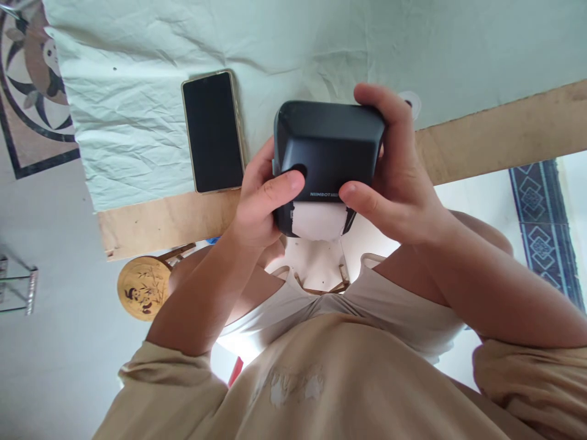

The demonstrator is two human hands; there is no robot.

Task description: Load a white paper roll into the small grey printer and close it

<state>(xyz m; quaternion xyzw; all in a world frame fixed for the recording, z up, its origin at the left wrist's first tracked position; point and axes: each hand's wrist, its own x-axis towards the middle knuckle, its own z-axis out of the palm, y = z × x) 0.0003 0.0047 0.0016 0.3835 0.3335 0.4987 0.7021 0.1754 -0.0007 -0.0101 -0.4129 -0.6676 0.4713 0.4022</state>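
Note:
A black label printer [332, 156] marked NIIMBOT is held up between my two hands, above the table's near edge. White label paper [320, 220] shows at its near end, below the lettering. My left hand [263, 198] is closed round the printer's left side, its thumb lying on the top near a dark round spot. My right hand [397, 177] grips the other side, with its thumb by the lettering and its index finger raised past the far corner. The fingers under the printer are hidden. Left of it, a phone [213, 131] with a dark screen lies on the cloth.
A pale green cloth [151, 36] covers the table, whose bare wooden edge [160, 226] runs along the near side. A small white disc-like thing [413, 104] lies behind my right hand. A round wooden stool [143, 288] stands on the floor at lower left.

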